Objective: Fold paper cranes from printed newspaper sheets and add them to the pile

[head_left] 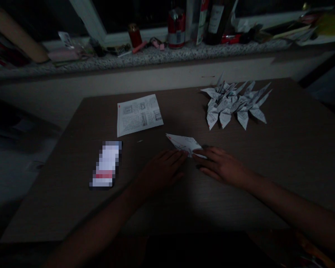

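Observation:
A partly folded piece of printed paper (184, 143) lies on the brown table (296, 149) in dim light. My left hand (162, 171) rests flat beside it, fingertips touching its near left edge. My right hand (220, 163) lies on the paper's near right corner, fingers stretched out and pressing it down. Both hands are spread flat and neither grips anything. Behind the right hand, at the far right of the table, sits a cluster of several folded paper cranes (234, 104).
A flat printed sheet (139, 114) lies at the table's far left. A phone with a lit screen (106, 163) sits to the left of my left hand. Behind the table a stone ledge (156, 56) carries cans, bottles and small clutter.

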Motion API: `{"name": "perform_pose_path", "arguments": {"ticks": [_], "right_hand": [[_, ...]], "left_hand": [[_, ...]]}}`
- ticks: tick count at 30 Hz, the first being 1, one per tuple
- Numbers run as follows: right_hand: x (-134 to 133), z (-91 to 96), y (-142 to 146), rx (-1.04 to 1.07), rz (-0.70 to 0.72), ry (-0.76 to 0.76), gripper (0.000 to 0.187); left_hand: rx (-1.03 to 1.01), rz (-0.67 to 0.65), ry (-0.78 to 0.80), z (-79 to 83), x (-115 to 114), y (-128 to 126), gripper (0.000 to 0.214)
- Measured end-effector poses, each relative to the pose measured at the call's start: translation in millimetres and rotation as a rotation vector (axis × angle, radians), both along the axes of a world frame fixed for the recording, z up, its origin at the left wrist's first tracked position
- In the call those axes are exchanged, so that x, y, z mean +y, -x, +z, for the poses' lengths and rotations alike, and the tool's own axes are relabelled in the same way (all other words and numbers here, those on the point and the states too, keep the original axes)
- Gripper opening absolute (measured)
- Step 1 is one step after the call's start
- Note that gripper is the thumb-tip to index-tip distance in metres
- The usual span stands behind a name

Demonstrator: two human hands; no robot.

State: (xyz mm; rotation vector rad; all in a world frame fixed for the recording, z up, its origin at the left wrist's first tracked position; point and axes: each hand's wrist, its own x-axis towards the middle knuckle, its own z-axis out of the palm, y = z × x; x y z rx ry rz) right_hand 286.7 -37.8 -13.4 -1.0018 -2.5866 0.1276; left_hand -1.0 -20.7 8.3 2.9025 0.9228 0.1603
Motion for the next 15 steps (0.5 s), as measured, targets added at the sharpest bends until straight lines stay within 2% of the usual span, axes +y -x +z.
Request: {"name": "perform_pose_path", "arguments": {"ticks": [5, 11, 15], "right_hand": [[-5, 1.9, 8, 0.043, 0.096, 0.012, 0.041], [-7, 6.1, 13, 0.113, 0.185, 0.058, 0.04], [2, 8.8, 6, 0.199, 0.154, 0.046, 0.032]], "left_hand": [[-0.023, 0.049, 0.009, -1.0, 3, 1, 0.059], [-0.045, 0.039, 0.011, -3.8, 5, 1, 0.054], [-0.049, 0.025, 0.015, -6.8, 8, 2, 0.054]]}}
